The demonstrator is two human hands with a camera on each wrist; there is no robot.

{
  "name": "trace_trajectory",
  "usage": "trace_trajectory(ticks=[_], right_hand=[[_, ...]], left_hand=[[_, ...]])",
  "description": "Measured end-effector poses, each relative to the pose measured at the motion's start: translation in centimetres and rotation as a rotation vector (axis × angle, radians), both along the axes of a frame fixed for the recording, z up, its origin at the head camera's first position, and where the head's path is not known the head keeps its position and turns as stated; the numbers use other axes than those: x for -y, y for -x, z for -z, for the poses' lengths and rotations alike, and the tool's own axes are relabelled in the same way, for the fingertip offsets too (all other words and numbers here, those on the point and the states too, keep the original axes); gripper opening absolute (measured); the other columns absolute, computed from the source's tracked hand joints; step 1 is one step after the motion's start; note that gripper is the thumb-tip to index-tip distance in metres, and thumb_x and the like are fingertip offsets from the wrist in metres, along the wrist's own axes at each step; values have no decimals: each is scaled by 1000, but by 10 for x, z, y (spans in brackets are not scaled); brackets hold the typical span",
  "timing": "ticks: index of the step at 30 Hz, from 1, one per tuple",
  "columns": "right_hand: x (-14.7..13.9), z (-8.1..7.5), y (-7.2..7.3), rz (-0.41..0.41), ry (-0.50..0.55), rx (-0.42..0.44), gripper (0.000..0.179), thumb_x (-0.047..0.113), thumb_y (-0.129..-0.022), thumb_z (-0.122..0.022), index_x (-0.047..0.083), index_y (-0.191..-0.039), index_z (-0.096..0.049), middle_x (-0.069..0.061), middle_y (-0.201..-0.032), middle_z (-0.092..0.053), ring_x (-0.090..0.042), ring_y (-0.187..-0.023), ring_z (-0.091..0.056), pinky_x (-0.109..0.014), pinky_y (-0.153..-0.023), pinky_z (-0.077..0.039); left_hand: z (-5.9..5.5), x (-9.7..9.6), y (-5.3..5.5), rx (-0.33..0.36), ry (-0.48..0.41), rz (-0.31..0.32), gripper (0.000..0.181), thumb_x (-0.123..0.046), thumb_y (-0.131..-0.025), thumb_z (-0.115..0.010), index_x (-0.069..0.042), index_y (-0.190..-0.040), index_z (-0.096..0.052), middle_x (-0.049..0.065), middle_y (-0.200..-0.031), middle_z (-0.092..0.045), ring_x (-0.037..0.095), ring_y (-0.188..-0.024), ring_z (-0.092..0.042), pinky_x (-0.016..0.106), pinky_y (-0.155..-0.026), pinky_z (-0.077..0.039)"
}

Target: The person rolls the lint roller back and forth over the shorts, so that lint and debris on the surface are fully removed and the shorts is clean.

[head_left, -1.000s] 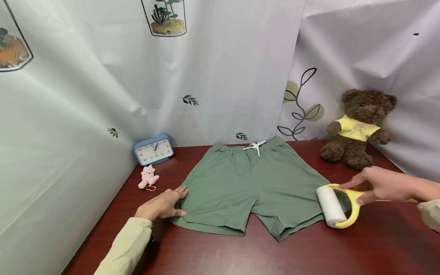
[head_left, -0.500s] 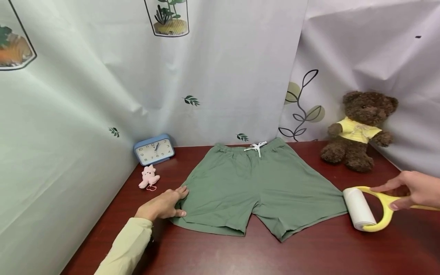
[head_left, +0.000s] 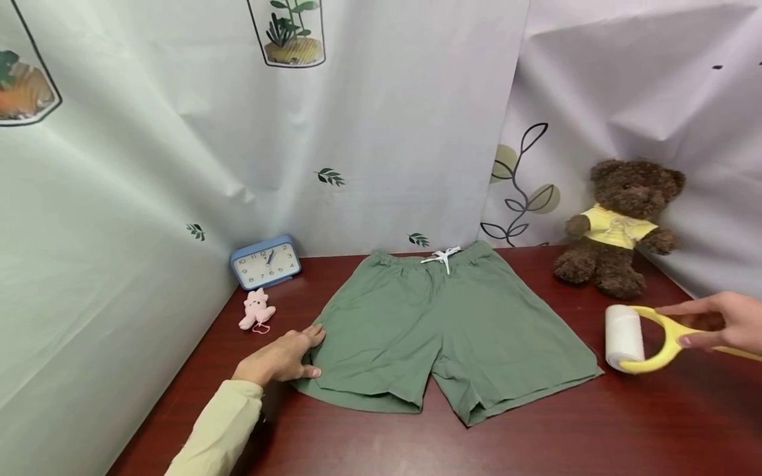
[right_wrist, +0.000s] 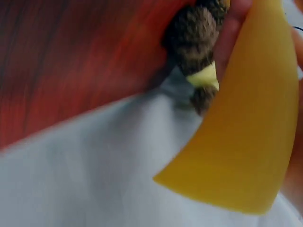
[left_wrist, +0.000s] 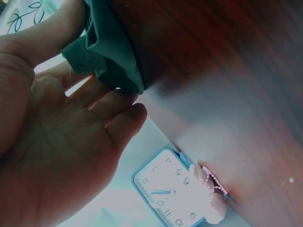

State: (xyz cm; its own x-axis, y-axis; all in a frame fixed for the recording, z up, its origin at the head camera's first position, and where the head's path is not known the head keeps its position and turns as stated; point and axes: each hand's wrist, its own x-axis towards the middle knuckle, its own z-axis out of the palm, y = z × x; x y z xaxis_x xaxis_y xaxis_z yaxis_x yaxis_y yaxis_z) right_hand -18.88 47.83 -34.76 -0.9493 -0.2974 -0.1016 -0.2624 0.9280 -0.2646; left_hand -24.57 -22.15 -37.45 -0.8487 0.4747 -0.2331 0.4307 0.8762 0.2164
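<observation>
Green shorts with a white drawstring lie spread on the dark red table. My left hand rests on the left leg opening, fingers fairly straight on the cloth; in the left wrist view, a fold of the shorts lies between the thumb and fingers of the left hand. My right hand grips the yellow handle of a lint roller. Its white roll is just right of the right leg, apart from the cloth and seemingly lifted. In the right wrist view, the yellow handle hides most of that hand.
A blue clock and a pink plush toy are at the back left. A brown teddy bear in a yellow shirt sits at the back right. Pale patterned cloth walls stand behind and on the sides.
The lint roller has moved right, off the right leg, and then up slightly. That leg's edge was pulled out rightward and has since slackened back. My left hand stays in place.
</observation>
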Motion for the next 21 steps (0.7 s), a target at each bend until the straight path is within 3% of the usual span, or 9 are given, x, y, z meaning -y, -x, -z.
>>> trace_trajectory(ticks=[2, 4, 6, 11, 16, 21], right_hand=[[12, 4, 4, 121, -15, -50, 59, 26, -88, -76, -10, -132, -60, 10, -66, -63, 0, -51, -45, -21, -50, -37], [22, 10, 9, 187, 33, -101, 62, 27, -90, -75, -14, -133, -56, 3, -73, -68, -1, -54, -50, -22, -52, -39], [29, 16, 15, 221, 82, -151, 63, 29, -92, -73, -15, -134, -54, -1, -77, -71, 0, -56, -53, -22, -53, -39], [41, 28, 25, 308, 154, -177, 68, 34, -95, -70, -16, -137, -50, -11, -85, -74, -4, -64, -60, -24, -56, -41], [45, 34, 26, 330, 183, -182, 66, 33, -95, -69, -16, -136, -50, -13, -85, -75, -2, -63, -58, -22, -56, -38], [43, 35, 27, 271, 183, -184, 64, 31, -95, -69, -14, -137, -51, -8, -86, -74, 8, -65, -54, -21, -57, -36]], left_hand=[[-1, 0, 0, -6, 1, 0, 74, -26, -87, -78, 3, -148, -46, 26, -159, -36, 51, -144, -37, 59, -117, -36], [-2, 0, 1, -8, -3, 2, 74, -25, -88, -77, 4, -148, -46, 26, -159, -36, 51, -144, -37, 59, -117, -35], [-2, -1, 1, -6, -12, 3, 73, -24, -88, -77, 4, -148, -46, 27, -159, -36, 52, -144, -36, 60, -117, -35], [-1, -3, 0, -4, -23, 12, 72, -23, -88, -77, 5, -147, -46, 27, -159, -36, 52, -144, -36, 61, -117, -34], [-1, -3, 0, -12, -32, 14, 72, -23, -88, -77, 5, -147, -47, 27, -158, -37, 52, -144, -36, 61, -117, -34], [-4, 2, 4, -26, -36, 11, 75, -29, -85, -80, 2, -146, -49, 26, -156, -41, 50, -143, -39, 60, -115, -37]])
